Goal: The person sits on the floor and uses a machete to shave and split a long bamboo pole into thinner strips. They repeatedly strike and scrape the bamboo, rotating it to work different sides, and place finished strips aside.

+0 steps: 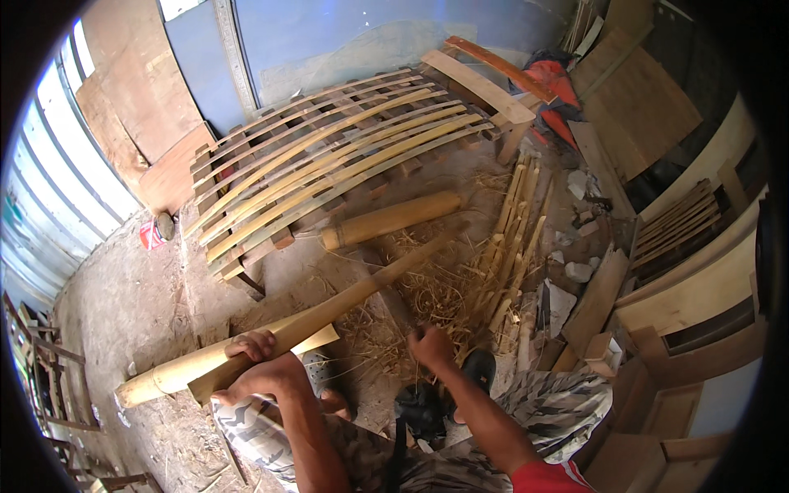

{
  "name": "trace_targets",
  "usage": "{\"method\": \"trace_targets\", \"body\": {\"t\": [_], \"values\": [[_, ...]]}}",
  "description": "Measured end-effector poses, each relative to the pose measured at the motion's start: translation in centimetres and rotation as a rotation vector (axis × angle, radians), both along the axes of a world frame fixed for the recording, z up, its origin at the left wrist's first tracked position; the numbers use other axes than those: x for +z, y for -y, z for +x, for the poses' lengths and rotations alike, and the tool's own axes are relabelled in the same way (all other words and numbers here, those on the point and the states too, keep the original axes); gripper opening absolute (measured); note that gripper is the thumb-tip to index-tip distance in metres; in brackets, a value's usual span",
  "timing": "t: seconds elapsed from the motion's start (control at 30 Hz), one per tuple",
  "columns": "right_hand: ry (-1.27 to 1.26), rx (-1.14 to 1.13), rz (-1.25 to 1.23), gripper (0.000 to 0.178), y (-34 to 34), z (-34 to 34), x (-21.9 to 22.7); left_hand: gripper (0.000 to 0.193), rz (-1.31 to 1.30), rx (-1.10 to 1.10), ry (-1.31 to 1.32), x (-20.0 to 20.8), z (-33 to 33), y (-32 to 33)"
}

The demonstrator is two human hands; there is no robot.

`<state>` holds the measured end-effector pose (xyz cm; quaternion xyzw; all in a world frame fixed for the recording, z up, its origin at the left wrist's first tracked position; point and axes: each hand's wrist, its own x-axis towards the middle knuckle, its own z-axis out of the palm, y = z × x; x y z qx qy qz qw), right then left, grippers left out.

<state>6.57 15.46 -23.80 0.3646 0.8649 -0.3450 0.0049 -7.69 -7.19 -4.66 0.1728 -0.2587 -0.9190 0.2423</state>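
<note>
The bamboo strip [337, 306] slants up and away from beside the left leg [255, 427], the left hand [261, 366] clamped around its near end, the right hand [431, 347] closed on a knife [396, 311]. It looks light, stiff and splintery, best held there, clear of the blade.

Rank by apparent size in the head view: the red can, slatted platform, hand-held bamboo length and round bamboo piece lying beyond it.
1. Slatted platform
2. Hand-held bamboo length
3. Round bamboo piece
4. Red can
Nearness to the camera may enlarge the hand-held length.
</note>
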Motion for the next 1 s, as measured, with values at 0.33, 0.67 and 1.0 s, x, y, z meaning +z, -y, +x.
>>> {"method": "trace_targets", "body": {"t": [0.33, 0.67, 1.0], "values": [[-0.263, 0.217, 0.173, 0.034, 5.5, 2.7, 2.7, 0.097, -0.028, 0.016, -0.031, 1.1, 0.6, 0.0], [-0.154, 0.1, 0.202, 0.037, 2.6, 2.5, -0.1, 0.099, -0.03, -0.018, -0.005, 0.2, 0.5, 0.3], [-0.224, 0.242, 0.24, 0.04, 2.0, 3.3, -1.3, 0.097, 0.014, 0.017, 0.031, 1.1, 0.7, 1.0]]}}
